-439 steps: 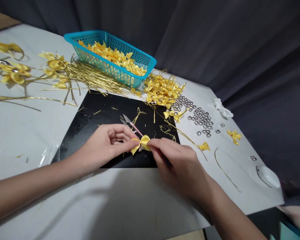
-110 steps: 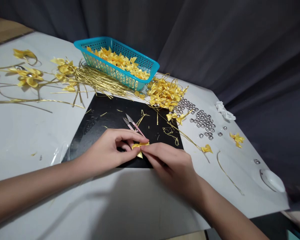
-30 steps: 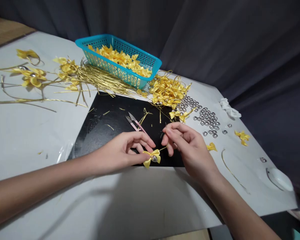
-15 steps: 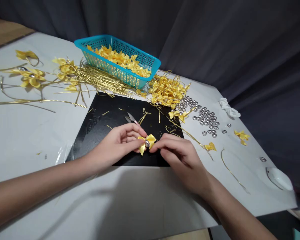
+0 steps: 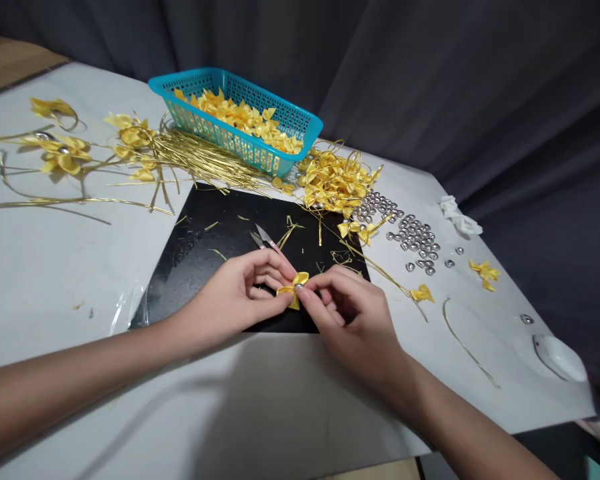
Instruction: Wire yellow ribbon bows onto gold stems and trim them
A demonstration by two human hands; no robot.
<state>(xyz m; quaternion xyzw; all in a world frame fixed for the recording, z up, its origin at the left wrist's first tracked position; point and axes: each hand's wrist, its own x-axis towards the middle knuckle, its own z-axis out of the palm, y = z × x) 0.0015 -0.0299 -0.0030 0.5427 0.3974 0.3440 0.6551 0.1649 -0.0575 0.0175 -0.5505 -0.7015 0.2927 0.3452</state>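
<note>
A small yellow ribbon bow (image 5: 301, 278) with a silver bead (image 5: 299, 287) at its centre is held over the black mat (image 5: 220, 220). My left hand (image 5: 250, 283) pinches the bow's left side between thumb and fingers. From the right, my right hand (image 5: 355, 310) closes thumb and forefinger on the bow's right side, beside the bead; the fingertips hide part of the ribbon. Just behind my left fingers lies a pair of small scissors (image 5: 267, 239) with pink handles, partly covered by the hand. Scraps of gold cord (image 5: 290, 230) are scattered on the mat.
A blue basket (image 5: 310, 131) of yellow bows stands at the back. Gold cords (image 5: 207, 160) lie before it, with finished-looking bows (image 5: 337, 180) heaped to its right. Silver beads (image 5: 415, 237) spread farther right, near a white computer mouse (image 5: 560, 357). More bows (image 5: 63, 157) lie at left.
My right thumb and forefinger have moved in to the left and closed on the bow beside the bead. The bow has turned and shifted slightly right in my left fingers.
</note>
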